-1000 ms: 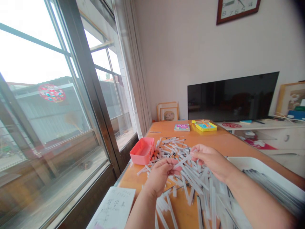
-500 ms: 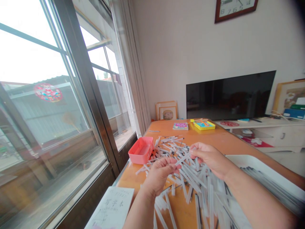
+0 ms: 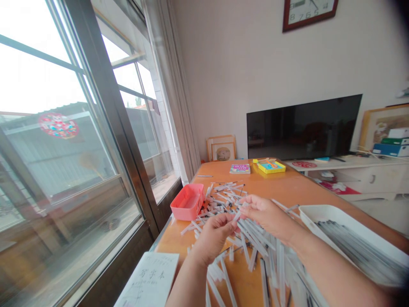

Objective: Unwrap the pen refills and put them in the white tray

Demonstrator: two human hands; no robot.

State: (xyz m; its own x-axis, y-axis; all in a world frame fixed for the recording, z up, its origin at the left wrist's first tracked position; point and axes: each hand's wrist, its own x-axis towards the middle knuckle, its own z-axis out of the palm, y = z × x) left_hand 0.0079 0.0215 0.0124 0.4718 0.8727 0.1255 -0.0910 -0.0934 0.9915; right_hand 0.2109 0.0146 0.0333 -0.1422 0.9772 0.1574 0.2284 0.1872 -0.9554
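Note:
A big heap of white pen tubes (image 3: 255,251) lies spread over the orange table (image 3: 281,185). My left hand (image 3: 213,237) hovers over the heap's near left side, fingers curled and pinched on one white tube. My right hand (image 3: 266,214) meets it from the right, its fingertips pinched on the same tube's other end at about the table's middle. Both forearms come in from the bottom edge.
A pink plastic box (image 3: 188,202) sits at the table's left edge by the window. A white tray (image 3: 322,213) with dark thin rods is at the right. A notebook (image 3: 150,279) lies near left. A small book (image 3: 240,169) and yellow box (image 3: 271,166) sit far back.
My hands have drawn closer together, shortening the visible stretch of tube between them. The view has swung slightly to the right.

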